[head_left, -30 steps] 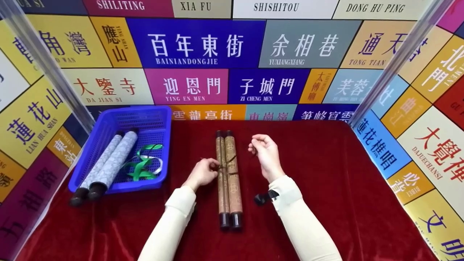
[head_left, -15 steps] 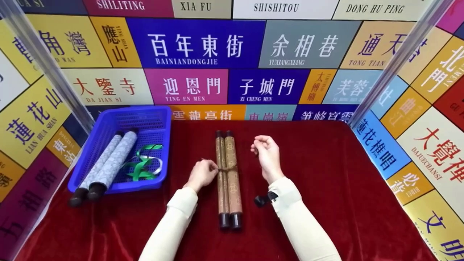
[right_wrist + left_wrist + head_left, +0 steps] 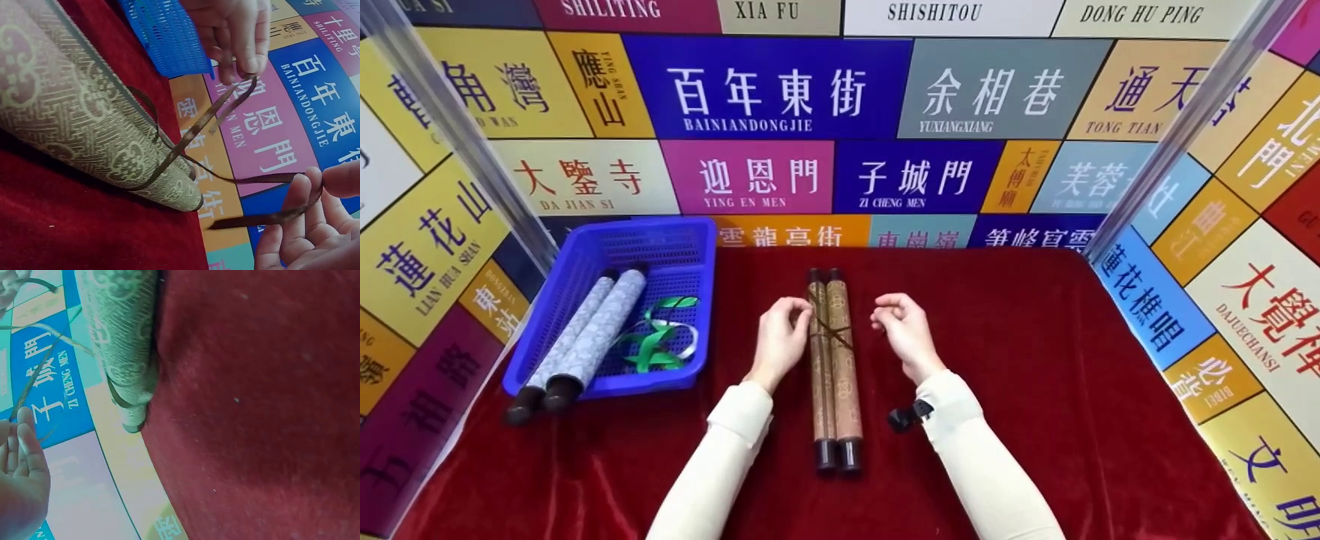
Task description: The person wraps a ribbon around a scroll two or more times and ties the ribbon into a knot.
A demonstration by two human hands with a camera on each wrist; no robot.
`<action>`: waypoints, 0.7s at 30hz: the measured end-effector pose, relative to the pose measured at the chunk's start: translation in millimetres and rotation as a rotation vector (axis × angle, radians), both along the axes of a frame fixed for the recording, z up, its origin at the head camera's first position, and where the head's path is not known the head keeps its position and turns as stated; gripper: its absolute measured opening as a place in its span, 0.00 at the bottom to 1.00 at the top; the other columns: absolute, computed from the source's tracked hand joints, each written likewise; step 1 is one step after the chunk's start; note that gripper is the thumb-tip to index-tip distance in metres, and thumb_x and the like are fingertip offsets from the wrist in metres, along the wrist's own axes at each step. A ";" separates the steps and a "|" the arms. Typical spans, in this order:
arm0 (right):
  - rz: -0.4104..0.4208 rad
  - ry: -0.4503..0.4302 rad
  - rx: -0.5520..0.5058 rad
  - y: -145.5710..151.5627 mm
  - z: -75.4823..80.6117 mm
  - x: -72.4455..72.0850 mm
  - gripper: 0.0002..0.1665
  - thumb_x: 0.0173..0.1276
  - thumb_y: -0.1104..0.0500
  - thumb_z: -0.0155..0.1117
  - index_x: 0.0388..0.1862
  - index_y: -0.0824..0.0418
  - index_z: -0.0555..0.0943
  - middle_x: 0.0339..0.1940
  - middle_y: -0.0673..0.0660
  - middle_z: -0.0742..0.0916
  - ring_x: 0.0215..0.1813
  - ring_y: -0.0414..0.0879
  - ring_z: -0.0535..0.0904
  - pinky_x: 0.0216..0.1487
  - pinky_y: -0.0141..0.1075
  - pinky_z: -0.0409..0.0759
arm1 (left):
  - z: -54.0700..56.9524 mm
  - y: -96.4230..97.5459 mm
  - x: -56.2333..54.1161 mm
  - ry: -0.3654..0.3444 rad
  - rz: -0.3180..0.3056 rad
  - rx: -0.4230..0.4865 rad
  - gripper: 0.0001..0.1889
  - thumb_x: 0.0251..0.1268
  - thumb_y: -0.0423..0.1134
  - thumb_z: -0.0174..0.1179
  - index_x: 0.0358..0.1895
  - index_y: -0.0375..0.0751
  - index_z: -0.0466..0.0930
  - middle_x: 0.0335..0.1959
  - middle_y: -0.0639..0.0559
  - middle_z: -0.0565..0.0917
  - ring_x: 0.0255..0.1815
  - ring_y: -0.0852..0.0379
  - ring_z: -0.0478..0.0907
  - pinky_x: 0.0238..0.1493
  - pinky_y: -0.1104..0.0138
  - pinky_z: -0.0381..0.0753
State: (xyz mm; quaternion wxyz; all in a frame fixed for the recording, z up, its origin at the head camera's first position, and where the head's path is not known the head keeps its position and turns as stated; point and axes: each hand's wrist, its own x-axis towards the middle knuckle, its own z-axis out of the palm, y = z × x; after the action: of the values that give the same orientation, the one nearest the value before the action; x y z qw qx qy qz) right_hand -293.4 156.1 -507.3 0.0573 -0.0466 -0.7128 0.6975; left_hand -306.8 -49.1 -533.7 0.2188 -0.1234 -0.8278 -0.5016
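Observation:
A brown patterned scroll point(image 3: 844, 382), rolled from both sides into two parallel rolls with dark end knobs, lies lengthwise on the red cloth. A thin brown ribbon point(image 3: 188, 136) passes round it, and its strands cross above the rolls. Left of the scroll, my left hand point(image 3: 780, 337) pinches one ribbon end between thumb and fingertips, raised off the cloth. On the other side my right hand point(image 3: 909, 337) pinches the other end, a short tail hanging past its fingers in the right wrist view. The ribbon's underside is hidden beneath the scroll.
A blue plastic basket point(image 3: 706, 300) stands at the left. Two grey-blue patterned rolls point(image 3: 600, 330) with dark knobs lean over its front rim, beside green ribbons point(image 3: 656, 345). Red velvet cloth point(image 3: 1020, 337) covers the table; printed sign panels point(image 3: 765, 90) rise behind and at both sides.
My left hand has moved up and away along the scroll, drawing its ribbon end with it. The right hand has shifted slightly nearer me. The ribbon strands now cross over the rolls.

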 end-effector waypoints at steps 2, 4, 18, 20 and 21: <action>0.008 0.004 0.012 -0.3 -2.0 0.3 0.09 0.70 0.72 0.54 0.46 0.68 0.78 0.30 0.55 0.84 0.35 0.46 0.81 0.45 0.37 0.81 | 0.3 1.8 0.5 0.014 -0.020 0.006 0.04 0.65 0.27 0.62 0.39 0.34 0.85 0.38 0.43 0.88 0.39 0.50 0.84 0.44 0.62 0.83; 0.014 0.007 0.029 -0.6 -3.4 0.9 0.09 0.69 0.72 0.54 0.46 0.68 0.78 0.29 0.53 0.84 0.35 0.45 0.81 0.46 0.39 0.81 | 0.1 2.8 1.4 0.013 -0.067 0.012 0.06 0.64 0.26 0.61 0.41 0.34 0.86 0.41 0.43 0.88 0.43 0.49 0.85 0.49 0.60 0.83; -0.164 0.044 0.039 6.6 -2.8 -1.6 0.10 0.67 0.73 0.55 0.45 0.69 0.79 0.29 0.55 0.84 0.35 0.45 0.81 0.44 0.35 0.79 | -7.3 -1.7 2.5 -0.231 -0.051 -0.092 0.21 0.63 0.28 0.58 0.60 0.27 0.78 0.59 0.37 0.78 0.52 0.45 0.81 0.56 0.54 0.81; -0.211 0.039 0.066 9.1 -3.0 -1.9 0.11 0.66 0.72 0.56 0.46 0.69 0.80 0.34 0.59 0.85 0.40 0.49 0.82 0.49 0.39 0.78 | -9.7 -3.9 2.6 -0.262 -0.050 -0.123 0.23 0.63 0.28 0.58 0.62 0.27 0.76 0.63 0.36 0.76 0.55 0.43 0.80 0.60 0.54 0.79; -0.229 0.022 0.102 10.3 -3.6 -1.4 0.12 0.66 0.70 0.57 0.47 0.68 0.80 0.40 0.61 0.85 0.45 0.51 0.81 0.53 0.41 0.77 | -10.7 -4.6 2.9 -0.273 -0.058 -0.135 0.25 0.63 0.28 0.58 0.64 0.26 0.74 0.65 0.36 0.75 0.57 0.42 0.80 0.62 0.53 0.78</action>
State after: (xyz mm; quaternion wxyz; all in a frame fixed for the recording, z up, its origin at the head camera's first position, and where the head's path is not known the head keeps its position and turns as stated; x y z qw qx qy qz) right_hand -294.8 166.3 -510.9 0.1468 -0.1172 -0.7367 0.6496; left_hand -304.0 -53.8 -544.4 0.0809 -0.0922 -0.8778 -0.4631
